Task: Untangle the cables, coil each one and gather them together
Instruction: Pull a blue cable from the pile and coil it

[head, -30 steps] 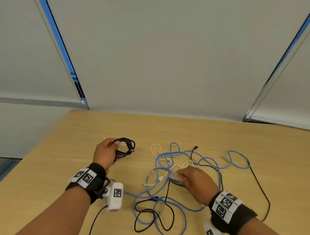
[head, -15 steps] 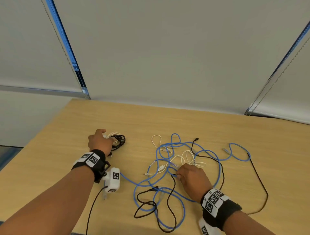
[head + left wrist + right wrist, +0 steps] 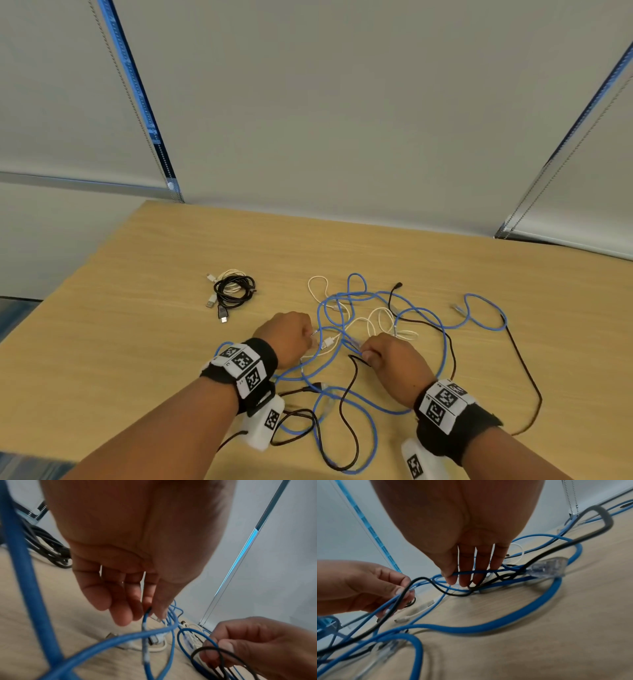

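Nearest you, loops of blue cable (image 3: 363,404) and thin black cable (image 3: 349,404) cross each other on the wooden table (image 3: 137,342), between your two forearms. Just beyond them your right hand (image 3: 394,363) is down in the tangle, thumb and fingers pinching a strand of the blue cable, with the black cable looping under the fingertips (image 3: 453,580). Your left hand (image 3: 284,337) is beside it, apart from it, thumb and forefinger closed on a small plug end (image 3: 155,618) at the left edge of the tangle; which cable that plug belongs to is hard to tell. A white cable (image 3: 376,322) winds through the blue loops just past both hands. To the right, the blue cable runs out to a clear plug (image 3: 459,308), and a long black strand (image 3: 524,363) trails away towards the table's right side. Farther off to the left, well apart from the tangle, a coiled black cable (image 3: 234,291) lies on top of a coiled white cable (image 3: 231,274). Behind the table hang pale window blinds (image 3: 342,120).
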`<action>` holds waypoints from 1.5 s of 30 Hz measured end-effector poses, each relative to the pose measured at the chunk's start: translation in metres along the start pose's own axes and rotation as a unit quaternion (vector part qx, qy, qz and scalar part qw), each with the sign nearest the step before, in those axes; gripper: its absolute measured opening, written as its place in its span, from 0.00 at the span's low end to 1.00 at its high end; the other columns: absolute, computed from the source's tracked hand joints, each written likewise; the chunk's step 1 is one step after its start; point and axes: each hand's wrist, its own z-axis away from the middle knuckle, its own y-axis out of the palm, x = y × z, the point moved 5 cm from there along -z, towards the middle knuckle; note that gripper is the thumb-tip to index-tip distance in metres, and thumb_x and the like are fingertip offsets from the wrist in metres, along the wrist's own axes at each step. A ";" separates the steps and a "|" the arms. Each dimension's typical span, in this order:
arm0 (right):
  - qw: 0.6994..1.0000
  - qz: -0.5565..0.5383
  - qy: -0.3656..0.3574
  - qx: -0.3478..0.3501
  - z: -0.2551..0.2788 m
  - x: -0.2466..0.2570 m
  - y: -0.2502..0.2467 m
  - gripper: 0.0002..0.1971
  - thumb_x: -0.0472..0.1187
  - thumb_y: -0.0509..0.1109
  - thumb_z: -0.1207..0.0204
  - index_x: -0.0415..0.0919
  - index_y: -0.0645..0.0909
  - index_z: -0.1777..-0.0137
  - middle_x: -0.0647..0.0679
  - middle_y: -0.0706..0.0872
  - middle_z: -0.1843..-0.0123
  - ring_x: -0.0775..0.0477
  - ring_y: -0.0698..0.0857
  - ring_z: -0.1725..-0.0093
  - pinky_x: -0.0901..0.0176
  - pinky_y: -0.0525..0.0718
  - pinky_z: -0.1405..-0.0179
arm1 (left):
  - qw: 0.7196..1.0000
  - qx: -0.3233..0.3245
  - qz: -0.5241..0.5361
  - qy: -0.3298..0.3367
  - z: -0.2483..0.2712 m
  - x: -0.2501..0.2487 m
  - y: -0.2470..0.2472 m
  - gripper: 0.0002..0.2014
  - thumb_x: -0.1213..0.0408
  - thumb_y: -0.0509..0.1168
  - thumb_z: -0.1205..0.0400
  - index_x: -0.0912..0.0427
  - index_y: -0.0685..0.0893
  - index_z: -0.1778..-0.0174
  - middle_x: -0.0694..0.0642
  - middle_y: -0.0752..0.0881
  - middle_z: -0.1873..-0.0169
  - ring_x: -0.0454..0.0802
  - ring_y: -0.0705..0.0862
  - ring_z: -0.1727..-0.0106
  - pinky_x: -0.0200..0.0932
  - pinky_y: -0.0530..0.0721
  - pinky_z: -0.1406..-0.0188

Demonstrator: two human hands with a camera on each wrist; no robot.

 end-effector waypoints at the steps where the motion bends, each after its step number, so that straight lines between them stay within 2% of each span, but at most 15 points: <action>1: 1.000 -0.013 0.001 -0.006 0.001 0.000 -0.002 0.09 0.46 0.62 0.14 0.52 0.85 0.49 0.55 0.85 0.50 0.51 0.83 0.50 0.54 0.81 0.46 | 1.000 -0.027 0.013 0.007 0.001 -0.001 -0.003 0.05 0.54 0.67 0.17 0.49 0.81 0.50 0.51 0.86 0.51 0.54 0.85 0.49 0.51 0.86 0.46; 4: 0.999 -0.039 0.008 -0.019 0.001 0.000 -0.006 0.08 0.45 0.64 0.15 0.50 0.85 0.50 0.55 0.86 0.51 0.53 0.83 0.51 0.58 0.79 0.50 | 0.997 -0.060 0.033 0.026 0.006 -0.007 -0.007 0.14 0.45 0.66 0.18 0.52 0.79 0.56 0.50 0.86 0.57 0.53 0.84 0.55 0.52 0.85 0.51; 7: 0.998 -0.048 0.011 -0.024 0.000 0.001 -0.011 0.08 0.45 0.63 0.14 0.51 0.84 0.50 0.56 0.86 0.53 0.54 0.83 0.53 0.60 0.79 0.52 | 0.998 0.043 -0.028 0.022 0.012 -0.007 0.008 0.23 0.33 0.66 0.24 0.51 0.77 0.64 0.49 0.81 0.63 0.51 0.79 0.62 0.48 0.79 0.58; 10: 0.999 -0.046 0.012 -0.021 -0.001 0.001 -0.015 0.09 0.45 0.62 0.14 0.50 0.84 0.49 0.56 0.87 0.55 0.53 0.84 0.54 0.56 0.83 0.50 | 0.995 0.070 -0.029 0.068 0.018 -0.011 0.014 0.13 0.48 0.70 0.19 0.48 0.79 0.66 0.48 0.81 0.62 0.52 0.83 0.56 0.47 0.82 0.55; 12: 0.999 -0.041 0.010 -0.016 -0.001 0.003 -0.019 0.08 0.43 0.62 0.14 0.51 0.83 0.49 0.55 0.87 0.55 0.51 0.85 0.54 0.52 0.85 0.50 | 0.991 0.049 0.078 0.101 0.021 -0.018 0.006 0.14 0.57 0.68 0.15 0.48 0.78 0.67 0.48 0.82 0.66 0.49 0.85 0.61 0.47 0.86 0.57; 16: 0.995 -0.072 -0.039 -0.059 -0.002 0.023 -0.040 0.20 0.38 0.64 0.17 0.57 0.74 0.29 0.54 0.88 0.60 0.53 0.86 0.59 0.49 0.86 0.54 | 0.975 0.003 0.144 0.172 0.027 -0.041 -0.025 0.11 0.52 0.65 0.12 0.49 0.86 0.58 0.43 0.83 0.70 0.39 0.82 0.69 0.37 0.81 0.63; 19: 0.986 -0.087 -0.125 -0.075 -0.004 0.056 -0.060 0.28 0.42 0.67 0.16 0.63 0.68 0.19 0.58 0.87 0.59 0.58 0.84 0.57 0.62 0.83 0.53 | 0.968 -0.022 0.120 0.220 0.033 -0.059 -0.040 0.10 0.52 0.64 0.12 0.48 0.89 0.51 0.37 0.83 0.71 0.35 0.79 0.69 0.34 0.75 0.65; 23: 0.981 -0.023 -0.151 -0.119 -0.010 0.075 -0.098 0.09 0.45 0.66 0.15 0.53 0.85 0.39 0.58 0.87 0.53 0.54 0.83 0.54 0.52 0.82 0.50 | 0.955 -0.078 0.173 0.226 0.037 -0.061 -0.064 0.06 0.54 0.69 0.15 0.44 0.91 0.54 0.44 0.81 0.72 0.42 0.78 0.69 0.39 0.77 0.66; 26: 0.973 -0.038 -0.129 -0.186 -0.010 0.066 -0.136 0.06 0.43 0.67 0.15 0.51 0.86 0.46 0.58 0.87 0.56 0.52 0.84 0.57 0.54 0.81 0.54 | 0.946 -0.093 0.241 0.196 0.037 -0.041 -0.075 0.08 0.57 0.70 0.15 0.43 0.89 0.59 0.49 0.78 0.74 0.43 0.79 0.72 0.33 0.79 0.68; 30: 0.948 -0.137 -0.054 -0.282 -0.007 0.043 -0.185 0.07 0.42 0.66 0.16 0.54 0.83 0.49 0.56 0.90 0.61 0.50 0.89 0.59 0.56 0.83 0.57 | 0.926 -0.103 0.331 0.148 0.036 -0.015 -0.077 0.06 0.59 0.70 0.14 0.53 0.90 0.56 0.50 0.83 0.74 0.44 0.84 0.69 0.42 0.82 0.59; 35: 0.965 -0.083 -0.019 -0.247 -0.006 0.044 -0.186 0.16 0.35 0.65 0.20 0.56 0.85 0.42 0.52 0.82 0.68 0.54 0.82 0.64 0.64 0.73 0.64 | 0.898 -0.136 0.391 0.146 0.040 -0.018 -0.083 0.09 0.58 0.66 0.12 0.48 0.92 0.54 0.42 0.84 0.74 0.43 0.78 0.73 0.34 0.77 0.71; 38: 0.952 -0.075 -0.086 -0.283 0.003 0.067 -0.177 0.23 0.33 0.68 0.25 0.54 0.82 0.33 0.54 0.77 0.56 0.59 0.79 0.57 0.68 0.73 0.55 | 0.901 -0.163 0.367 0.165 0.040 -0.031 -0.088 0.09 0.55 0.66 0.13 0.46 0.92 0.53 0.42 0.81 0.72 0.39 0.73 0.76 0.33 0.72 0.73; 40: 0.955 -0.045 -0.114 -0.271 0.002 0.080 -0.167 0.22 0.40 0.72 0.24 0.55 0.80 0.30 0.55 0.74 0.51 0.57 0.78 0.53 0.63 0.76 0.49 | 0.903 -0.169 0.348 0.186 0.042 -0.043 -0.091 0.09 0.55 0.66 0.13 0.46 0.93 0.52 0.35 0.86 0.69 0.30 0.77 0.74 0.28 0.71 0.71; 43: 0.970 0.019 -0.067 -0.235 -0.005 0.078 -0.157 0.12 0.55 0.69 0.20 0.57 0.87 0.40 0.54 0.74 0.51 0.50 0.78 0.49 0.53 0.79 0.50 | 0.903 -0.177 0.334 0.204 0.046 -0.052 -0.094 0.10 0.56 0.65 0.12 0.47 0.93 0.51 0.33 0.86 0.70 0.30 0.78 0.73 0.27 0.71 0.71; 45: 0.971 0.012 -0.047 -0.235 -0.007 0.064 -0.159 0.12 0.54 0.68 0.18 0.51 0.90 0.48 0.52 0.76 0.49 0.46 0.78 0.45 0.51 0.79 0.48 | 0.888 -0.146 0.382 0.211 0.050 -0.052 -0.095 0.13 0.55 0.62 0.12 0.49 0.92 0.54 0.38 0.78 0.74 0.37 0.70 0.76 0.31 0.67 0.74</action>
